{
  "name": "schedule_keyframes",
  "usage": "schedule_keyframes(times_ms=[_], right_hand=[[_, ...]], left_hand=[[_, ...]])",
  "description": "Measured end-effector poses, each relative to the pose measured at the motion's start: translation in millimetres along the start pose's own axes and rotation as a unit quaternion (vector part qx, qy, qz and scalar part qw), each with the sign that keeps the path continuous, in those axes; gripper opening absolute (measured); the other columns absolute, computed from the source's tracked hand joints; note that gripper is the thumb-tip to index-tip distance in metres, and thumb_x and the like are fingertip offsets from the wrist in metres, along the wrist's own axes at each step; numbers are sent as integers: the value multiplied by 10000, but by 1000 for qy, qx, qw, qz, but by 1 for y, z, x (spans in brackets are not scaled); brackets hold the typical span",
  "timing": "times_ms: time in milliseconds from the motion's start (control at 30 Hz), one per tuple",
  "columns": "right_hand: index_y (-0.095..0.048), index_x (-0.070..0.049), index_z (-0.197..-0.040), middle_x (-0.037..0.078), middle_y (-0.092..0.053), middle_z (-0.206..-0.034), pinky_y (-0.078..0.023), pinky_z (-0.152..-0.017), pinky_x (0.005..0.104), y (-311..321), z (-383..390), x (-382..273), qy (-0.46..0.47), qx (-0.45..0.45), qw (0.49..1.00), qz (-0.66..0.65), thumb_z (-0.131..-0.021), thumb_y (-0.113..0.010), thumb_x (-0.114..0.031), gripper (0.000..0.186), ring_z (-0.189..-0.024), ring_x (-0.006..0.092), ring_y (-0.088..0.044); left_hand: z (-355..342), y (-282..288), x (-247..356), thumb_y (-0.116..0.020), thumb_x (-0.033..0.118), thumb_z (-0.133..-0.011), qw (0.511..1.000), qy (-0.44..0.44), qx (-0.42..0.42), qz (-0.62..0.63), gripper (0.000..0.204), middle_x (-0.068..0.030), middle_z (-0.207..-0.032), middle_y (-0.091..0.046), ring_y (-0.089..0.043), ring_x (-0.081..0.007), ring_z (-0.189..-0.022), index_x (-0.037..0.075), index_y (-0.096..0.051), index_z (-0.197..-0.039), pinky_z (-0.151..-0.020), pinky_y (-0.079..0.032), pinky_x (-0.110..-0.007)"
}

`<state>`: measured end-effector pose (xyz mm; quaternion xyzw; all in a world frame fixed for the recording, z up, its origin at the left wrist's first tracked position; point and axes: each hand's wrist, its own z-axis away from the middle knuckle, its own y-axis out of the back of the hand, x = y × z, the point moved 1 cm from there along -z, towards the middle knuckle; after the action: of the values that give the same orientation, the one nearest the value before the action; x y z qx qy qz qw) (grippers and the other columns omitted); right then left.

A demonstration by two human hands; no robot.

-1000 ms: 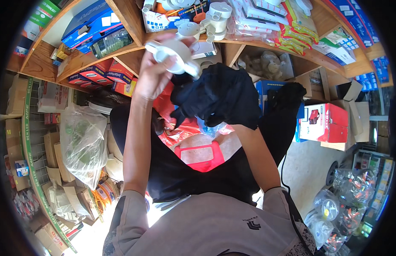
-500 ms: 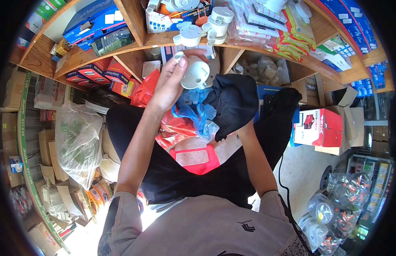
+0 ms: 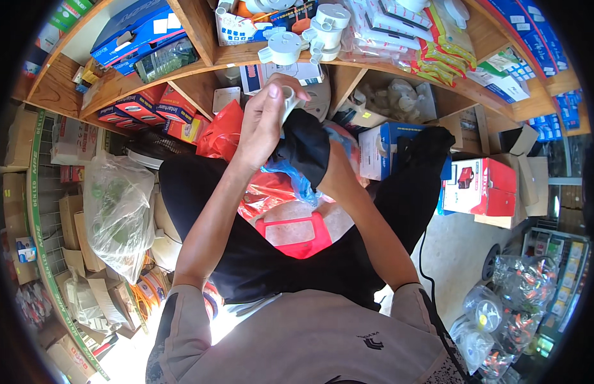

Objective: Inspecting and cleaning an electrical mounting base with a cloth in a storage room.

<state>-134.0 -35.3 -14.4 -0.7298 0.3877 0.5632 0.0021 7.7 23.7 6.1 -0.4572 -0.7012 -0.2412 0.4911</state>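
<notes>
My left hand (image 3: 261, 121) grips a white round plastic conduit junction box (image 3: 288, 105) by its side, fingers wrapped round it and a tube-like spout pointing up. A black cloth (image 3: 304, 148) is bunched in my right hand (image 3: 340, 171) and pressed against the box, covering its lower part. The fingers of my right hand are mostly hidden by the cloth. Similar white junction boxes (image 3: 284, 48) stand on the wooden shelf just beyond my hands, some stacked.
Beneath my hands lie a red plastic bag (image 3: 265, 194) and a blue plastic bag (image 3: 301, 185), with a red plastic stool (image 3: 316, 235) between my legs. Wooden shelving (image 3: 245, 56) curves ahead. To the right stands a red and white carton (image 3: 479, 187); to the left, a clear bag (image 3: 118, 211).
My right hand has moved left and brought the black cloth against the junction box. My left hand has turned the box, so its round face is no longer toward me.
</notes>
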Motion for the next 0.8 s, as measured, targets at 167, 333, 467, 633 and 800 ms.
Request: schedule_keyframes(times_ms=[167,333,467,633,800], right_hand=[[-633,3,-1129,104,-684,-983,-506,-748,311,5,18,24,-74,-153,960,-225,-872,-692,-92,279,-871,234,-645],[-617,-33,-976,56,-646,-909,-501,-740,371,1,-11,15,51,-26,995,-80,-776,-698,-135,239,-837,228,-618],[-633,-35,-942,60,-658,-886,-501,-738,376,32,-23,9,270,-18,944,-188,-769,-717,-179,240,-827,221,-637],[-638,-14,-990,65,-667,-875,-501,-727,355,57,-9,7,168,-21,975,-146,-782,-718,-167,270,-799,194,-632],[-642,8,-1037,69,-676,-863,-500,-716,333,86,-2,13,61,-31,992,-107,-794,-719,-155,302,-772,167,-627]], left_hand=[[-3,-1,-5,-356,476,-1099,995,-86,-12,-49,590,-108,-1037,-610,-580,-202,-1000,-29,-648,-1004,-922,-434,-349],[-16,0,-8,-356,548,-1078,990,-100,28,-94,639,-117,-1025,-642,-621,-213,-981,-18,-647,-1026,-895,-477,-350],[-19,12,-10,-219,632,-1051,948,161,90,259,731,-120,-894,-678,-680,-229,-847,16,-609,-1104,-739,-536,-357],[-10,7,-1,-335,507,-1033,918,172,49,355,558,-143,-1054,-669,-689,-261,-892,23,-586,-1151,-684,-552,-402],[-10,6,1,-404,449,-1033,941,251,41,223,483,-126,-1077,-675,-715,-245,-923,26,-573,-1194,-579,-585,-361]])
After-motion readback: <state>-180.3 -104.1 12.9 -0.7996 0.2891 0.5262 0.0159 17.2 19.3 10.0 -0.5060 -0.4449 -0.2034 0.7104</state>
